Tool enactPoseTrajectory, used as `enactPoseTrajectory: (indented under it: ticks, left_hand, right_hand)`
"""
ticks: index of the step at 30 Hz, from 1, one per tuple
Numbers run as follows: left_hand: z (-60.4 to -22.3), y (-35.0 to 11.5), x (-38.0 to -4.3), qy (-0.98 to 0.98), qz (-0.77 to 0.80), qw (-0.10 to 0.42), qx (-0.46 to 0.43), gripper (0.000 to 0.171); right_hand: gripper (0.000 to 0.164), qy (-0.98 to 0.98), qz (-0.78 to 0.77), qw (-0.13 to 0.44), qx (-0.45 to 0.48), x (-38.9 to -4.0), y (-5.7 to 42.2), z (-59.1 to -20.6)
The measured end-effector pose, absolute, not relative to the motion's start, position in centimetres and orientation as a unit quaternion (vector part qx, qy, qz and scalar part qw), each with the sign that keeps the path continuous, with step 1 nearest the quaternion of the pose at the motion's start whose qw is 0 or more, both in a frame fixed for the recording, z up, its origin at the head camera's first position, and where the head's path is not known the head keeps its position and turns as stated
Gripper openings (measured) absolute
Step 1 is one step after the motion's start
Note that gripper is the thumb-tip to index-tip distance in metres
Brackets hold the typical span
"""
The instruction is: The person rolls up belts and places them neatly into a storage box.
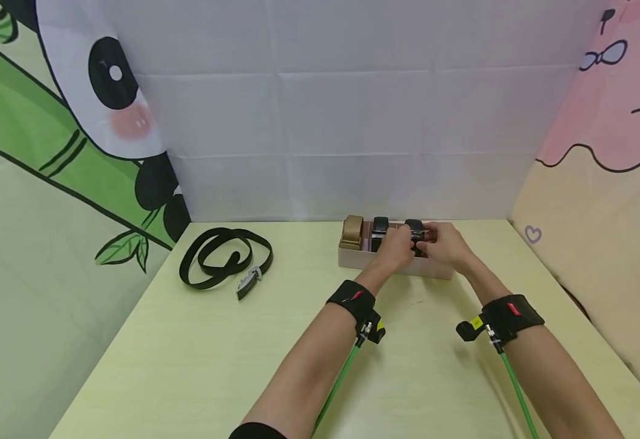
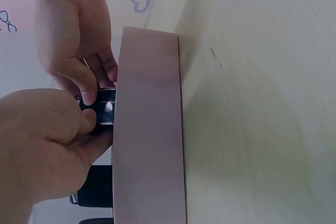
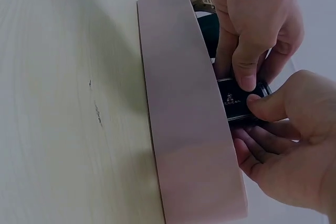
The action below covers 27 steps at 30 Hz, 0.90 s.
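A long pinkish box (image 1: 355, 258) stands at the back of the table with coiled belts inside. At its right end, my left hand (image 1: 398, 250) and right hand (image 1: 446, 245) both hold a coiled black belt (image 3: 234, 98) with a dark, shiny buckle. My left thumb presses on the buckle face, its fingers down behind the box wall. Against the same buckle lies my right thumb (image 3: 262, 108), with the fingers curled beneath. The belt's lower part is hidden by the box wall. Left of it sits another dark coiled belt (image 2: 97, 185), then a tan belt (image 1: 352, 231).
A loose black belt (image 1: 186, 263) lies looped on the left of the table (image 1: 199, 366), its silver buckle (image 1: 249, 282) toward the front. A pale cloth wall (image 1: 352, 122) rises behind the box, and printed panels flank both sides. Green cables (image 1: 513, 378) trail from both wrist straps.
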<state>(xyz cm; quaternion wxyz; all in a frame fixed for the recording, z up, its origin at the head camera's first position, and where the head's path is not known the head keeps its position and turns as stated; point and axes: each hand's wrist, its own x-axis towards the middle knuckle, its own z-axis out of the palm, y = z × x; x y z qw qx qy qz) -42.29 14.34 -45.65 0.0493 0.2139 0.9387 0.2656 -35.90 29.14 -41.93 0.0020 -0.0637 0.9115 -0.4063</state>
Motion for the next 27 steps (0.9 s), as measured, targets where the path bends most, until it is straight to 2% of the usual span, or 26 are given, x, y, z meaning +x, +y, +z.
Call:
enactPoseTrajectory:
  ticks: [4, 8, 10, 12, 16, 18, 19, 21, 27]
  left_hand:
    - [-45.7, 13.9, -42.0, 0.936, 0.273, 0.046, 0.217, 0.041]
    - [-45.3, 12.8, -40.8, 0.937, 0.262, 0.009, 0.232, 0.035]
    - [-45.1, 11.7, -40.2, 0.933, 0.252, -0.029, 0.254, 0.029]
    - [-45.3, 10.2, -40.1, 0.921, 0.241, -0.087, 0.293, 0.021]
    - [-43.6, 5.1, -37.7, 0.893, 0.263, -0.124, 0.342, 0.021]
    - [-42.0, 2.0, -35.9, 0.889, 0.278, -0.116, 0.346, 0.022]
    - [-41.0, 0.2, -34.8, 0.891, 0.282, -0.107, 0.340, 0.025]
    - [-40.9, -3.0, -34.3, 0.890, 0.286, -0.129, 0.331, 0.026]
    - [-41.6, -13.5, -33.8, 0.911, 0.267, -0.182, 0.256, 0.032]
  right_hand:
    - [0.059, 0.913, -0.401, -0.001, -0.077, -35.3, 29.3, -42.1]
    - [0.057, 0.925, -0.368, -0.038, -0.088, -34.3, 29.6, -42.3]
    - [0.054, 0.930, -0.346, -0.085, -0.097, -33.5, 29.6, -42.3]
    - [0.045, 0.926, -0.325, -0.159, -0.108, -32.7, 29.3, -42.5]
    - [0.025, 0.888, -0.303, -0.305, -0.163, -31.0, 27.3, -43.0]
    - [0.020, 0.871, -0.291, -0.335, -0.211, -30.3, 25.9, -43.3]
    - [0.020, 0.867, -0.287, -0.334, -0.235, -30.0, 25.0, -43.5]
    - [0.019, 0.867, -0.273, -0.311, -0.279, -29.6, 23.1, -43.8]
    - [0.025, 0.881, -0.249, -0.171, -0.365, -29.9, 16.1, -44.7]
